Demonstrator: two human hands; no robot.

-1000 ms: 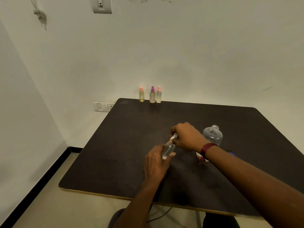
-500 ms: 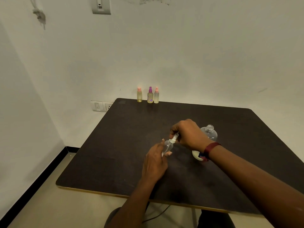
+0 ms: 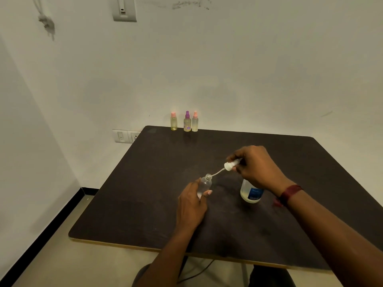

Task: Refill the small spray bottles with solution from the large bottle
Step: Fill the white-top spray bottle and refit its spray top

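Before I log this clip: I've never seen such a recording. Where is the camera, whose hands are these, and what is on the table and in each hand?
There is no machine: a person works with bare hands, filmed by one camera worn on the head, looking down. The left hand grips a small clear bottle, its neck open. The right hand pinches the white spray head, whose thin tube reaches toward that neck. Beside the right wrist the large bottle stands on the dark table. Three small capped bottles stand at its far edge.
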